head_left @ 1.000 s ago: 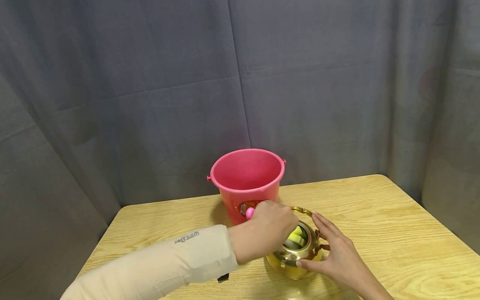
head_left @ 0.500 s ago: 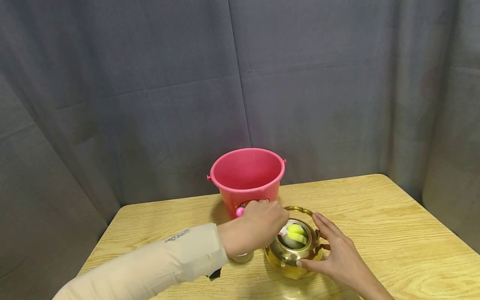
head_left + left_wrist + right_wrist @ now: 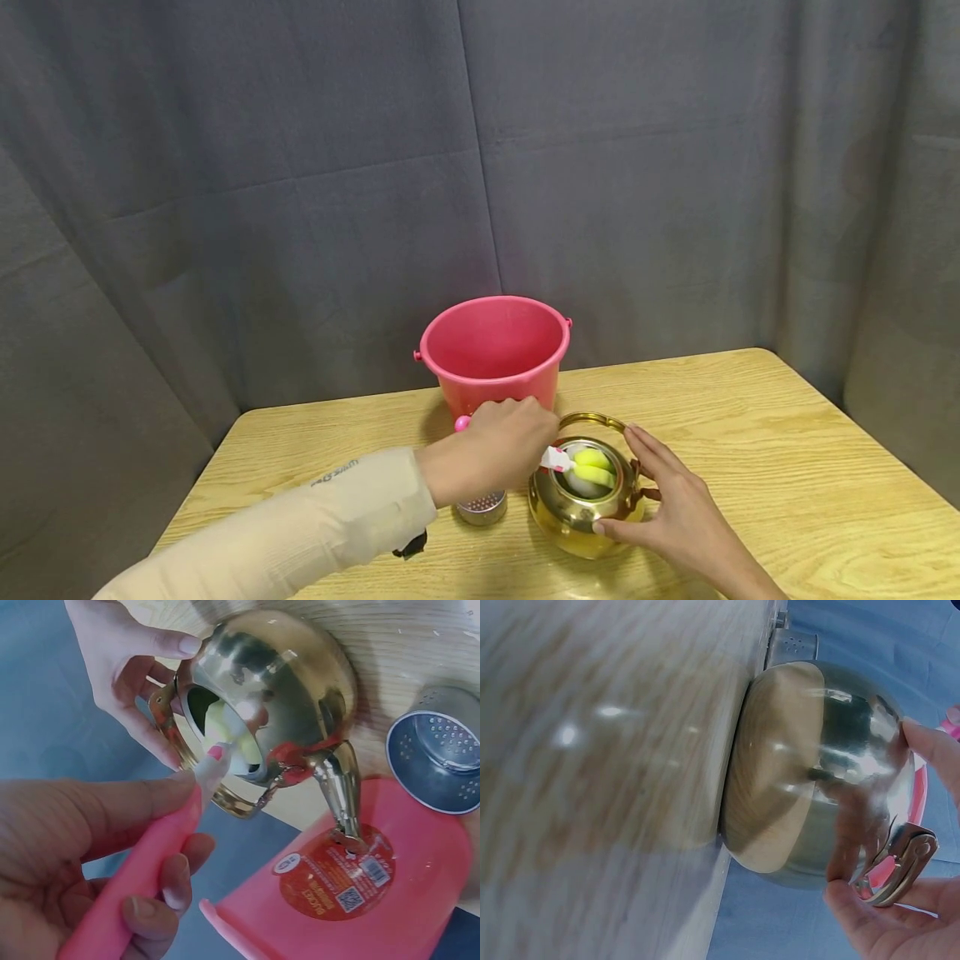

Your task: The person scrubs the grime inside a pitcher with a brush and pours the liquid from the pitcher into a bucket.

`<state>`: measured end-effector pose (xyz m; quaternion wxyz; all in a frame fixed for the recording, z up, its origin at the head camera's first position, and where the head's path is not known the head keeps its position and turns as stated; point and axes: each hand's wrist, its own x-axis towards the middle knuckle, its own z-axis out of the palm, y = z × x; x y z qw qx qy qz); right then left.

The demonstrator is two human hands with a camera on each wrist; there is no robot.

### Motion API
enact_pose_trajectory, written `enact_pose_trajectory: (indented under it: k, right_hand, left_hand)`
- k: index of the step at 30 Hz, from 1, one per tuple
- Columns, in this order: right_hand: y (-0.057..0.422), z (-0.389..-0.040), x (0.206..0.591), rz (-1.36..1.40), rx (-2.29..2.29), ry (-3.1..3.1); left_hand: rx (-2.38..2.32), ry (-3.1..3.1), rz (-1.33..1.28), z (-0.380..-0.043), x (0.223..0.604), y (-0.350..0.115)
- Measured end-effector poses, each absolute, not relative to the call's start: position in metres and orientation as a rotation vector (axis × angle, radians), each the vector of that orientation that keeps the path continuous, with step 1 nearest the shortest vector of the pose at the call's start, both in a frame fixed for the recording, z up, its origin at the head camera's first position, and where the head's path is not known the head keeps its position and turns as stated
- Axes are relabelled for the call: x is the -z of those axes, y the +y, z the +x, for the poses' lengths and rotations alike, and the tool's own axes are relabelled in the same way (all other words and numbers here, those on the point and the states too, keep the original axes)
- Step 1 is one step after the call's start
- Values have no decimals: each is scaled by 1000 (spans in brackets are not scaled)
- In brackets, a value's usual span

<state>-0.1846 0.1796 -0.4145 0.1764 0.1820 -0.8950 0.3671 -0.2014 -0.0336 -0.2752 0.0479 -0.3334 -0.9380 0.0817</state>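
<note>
My left hand (image 3: 498,437) grips the pink handle (image 3: 161,851) of a cleaning brush with a white neck (image 3: 557,459). The brush's yellow and greyish-white sponge head (image 3: 592,475) is in the open mouth of a shiny gold kettle (image 3: 577,533); its lower part is hidden inside. My right hand (image 3: 678,508) holds the kettle, thumb against the body and fingers at the raised bail handle (image 3: 592,419) and its hinge. In the right wrist view, the kettle (image 3: 780,772) stands on the table. Its spout (image 3: 341,784) points toward the bucket in the left wrist view.
Behind my left hand stands a pink bucket (image 3: 495,337) with a red label (image 3: 337,874). A perforated metal strainer cup (image 3: 442,742) sits between bucket and kettle, partly hidden by my left hand in the head view. Grey curtains (image 3: 337,208) hang beyond the wooden table (image 3: 750,442).
My left hand has shifted left with the brush, so more of the sponge and the white neck show at the kettle's mouth. The strainer cup has come into sight. My right hand stays put.
</note>
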Motion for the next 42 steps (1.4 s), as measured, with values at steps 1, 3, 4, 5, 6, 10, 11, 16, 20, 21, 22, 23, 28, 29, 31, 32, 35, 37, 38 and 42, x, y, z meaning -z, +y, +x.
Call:
enact_pose_trajectory:
  k: [1, 3, 4, 5, 6, 10, 11, 16, 20, 21, 22, 23, 28, 29, 31, 32, 35, 37, 38, 42]
  right_hand:
    - [180, -184, 415, 515, -1040, -2535]
    - [179, -184, 415, 514, -1046, -2539]
    - [179, -184, 415, 513, -1049, -2540]
    - [179, -184, 415, 514, -1051, -2540]
    - [179, -184, 415, 516, -1054, -2541]
    - [179, -185, 414, 523, -1055, -2535]
    - [179, -185, 414, 522, -1050, -2534]
    - [178, -185, 414, 528, -1059, -2528]
    - [178, -186, 414, 530, -1074, -2532]
    - [178, -186, 415, 527, -1072, -2535]
    - [178, -186, 415, 523, -1068, -2537]
    - [178, -186, 415, 520, -1068, -2540]
    - [179, -186, 415, 516, -1084, -2541]
    - [179, -186, 415, 517, -1087, -2539]
    - [179, -186, 414, 518, -1089, -2537]
    - [179, -185, 414, 518, -1088, -2536]
    - [180, -185, 413, 516, -1082, -2534]
    - [180, -184, 413, 512, -1077, -2539]
    - [180, -184, 413, 510, -1077, -2541]
    - [180, -184, 412, 507, -1083, -2544]
  left_hand:
    - [-225, -2868, -1025, -202, 275, -35]
    - [-178, -2884, -1037, -203, 274, -37]
    - [-154, -2894, -1043, -204, 274, -38]
    - [-136, -2899, -1044, -204, 273, -39]
    - [-116, -2907, -1044, -205, 273, -39]
    - [-62, -2940, -1043, -208, 272, -42]
    - [-54, -2947, -1044, -208, 272, -43]
    - [12, -2982, -1066, -212, 271, -47]
    - [76, -3003, -1090, -216, 271, -51]
    - [85, -3007, -1095, -216, 271, -52]
    - [86, -3008, -1100, -217, 271, -52]
    - [87, -3008, -1108, -218, 271, -52]
    - [87, -3002, -1136, -221, 271, -54]
    - [93, -3002, -1142, -221, 271, -54]
    - [101, -3000, -1156, -223, 272, -55]
    - [105, -3003, -1162, -223, 272, -55]
    - [119, -3007, -1177, -225, 272, -56]
    - [130, -3012, -1185, -225, 272, -57]
    - [134, -3014, -1190, -225, 272, -57]
    - [145, -3008, -1213, -225, 271, -59]
